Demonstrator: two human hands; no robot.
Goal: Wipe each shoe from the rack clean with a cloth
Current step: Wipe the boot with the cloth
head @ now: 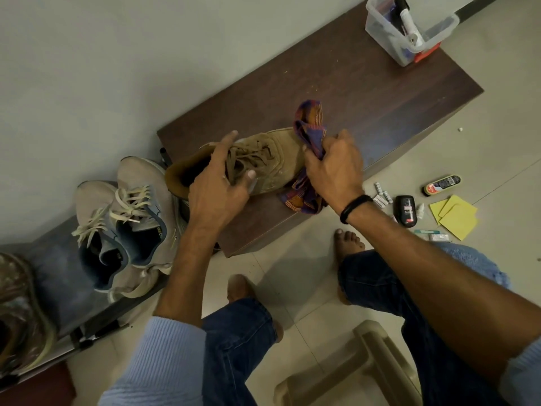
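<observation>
A tan suede shoe (272,159) with laces lies on the dark brown cabinet top (351,92), toe pointing right. My left hand (218,189) grips it across the laces and tongue. My right hand (333,168) is closed around a purple and orange checked cloth (307,124), pressed against the shoe's toe end. Part of the cloth hangs below the hand onto the cabinet. A pair of beige and blue sneakers (128,227) sits on the grey rack (58,276) to the left.
A clear plastic box (380,27) of supplies stands at the cabinet's far end. Polish containers (442,184), yellow cloths (456,215) and small items lie on the tiled floor at right. A beige plastic stool (351,373) is below me. Another worn shoe (20,312) is at far left.
</observation>
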